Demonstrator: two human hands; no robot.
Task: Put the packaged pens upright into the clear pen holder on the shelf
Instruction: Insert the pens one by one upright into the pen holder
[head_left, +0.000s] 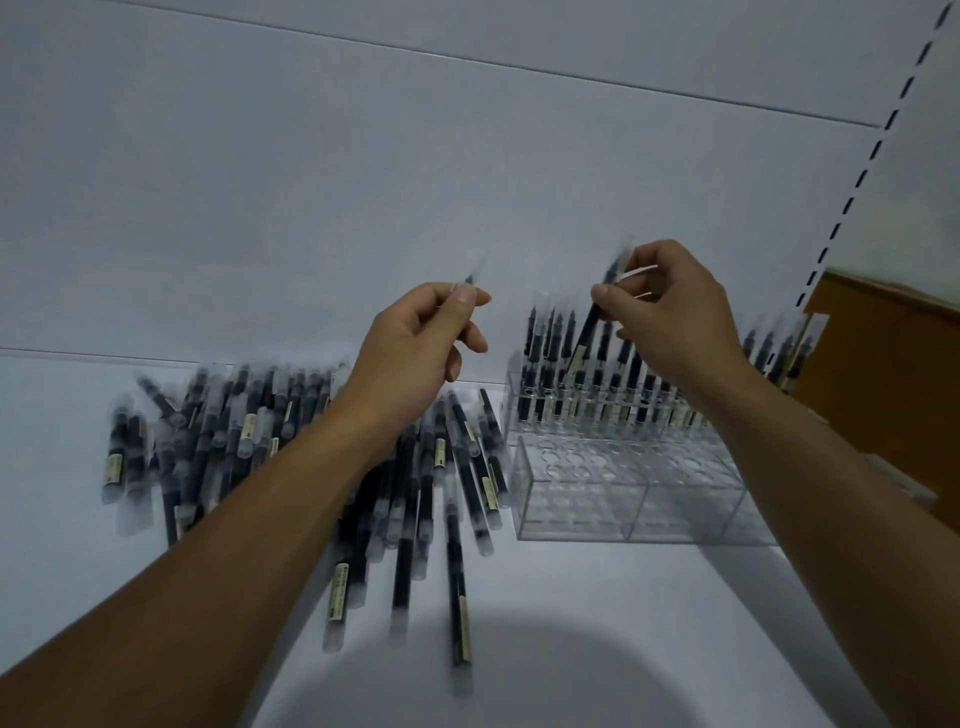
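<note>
Head view: black pens in clear sleeves with pale labels. Right hand (670, 312) pinches one pen (589, 325) above the holder (623, 499), whose back rows are filled. Left hand (415, 343) pinches another (474, 275). Dozens lie heaped (332, 457), too blurred to count.

A brown cardboard box (883, 374) sits at the right edge, beside a white upright strip (878, 150) punched with a row of dark slots.
</note>
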